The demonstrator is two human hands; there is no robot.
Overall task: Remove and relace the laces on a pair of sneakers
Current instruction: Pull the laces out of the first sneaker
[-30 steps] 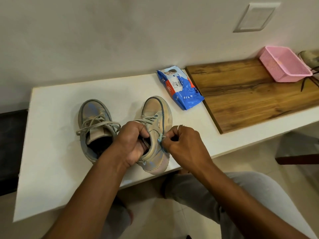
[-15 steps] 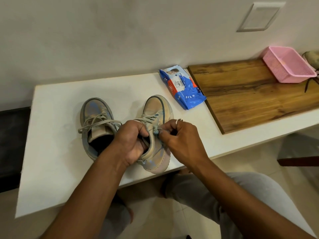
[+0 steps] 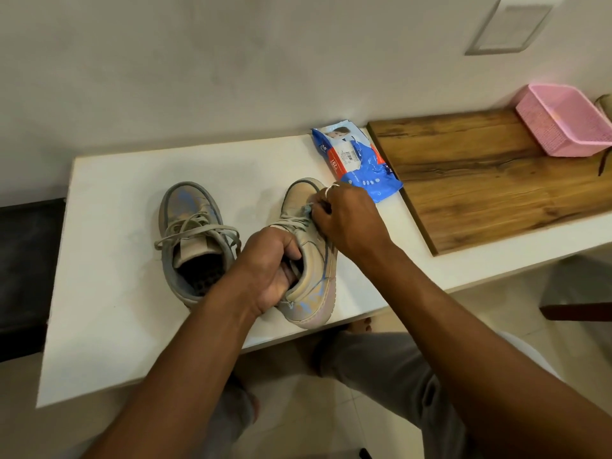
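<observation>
Sneaker on the right (image 3: 314, 260): on the white table (image 3: 116, 226), heel near the front edge, toe toward the wall, held by both hands. Beige, with blue patches along the side.

Left hand (image 3: 268, 270) clamped on the collar, fingers curled down into the opening, thumb over the top. Right hand (image 3: 347, 220) reaching across the forefoot, fingertips pinching a bit of lace (image 3: 308, 208) by the lower eyelets, other fingers curled in, a ring (image 3: 328, 191) on one of them. More of the same lace threaded across the tongue between the two hands.

Sneaker on the left (image 3: 185, 210): just beside the first, upright, toe also toward the wall, touched by neither hand. Loose laces (image 3: 198, 231) looping over its tongue and hanging off both sides.

Blue packet (image 3: 357, 160) flat on the table just beyond the right hand, one side against a wooden board (image 3: 480, 180). Pink basket (image 3: 563, 120) on the far end of that board, close to the wall. Grey trouser legs (image 3: 381, 366) below the table's front edge.
</observation>
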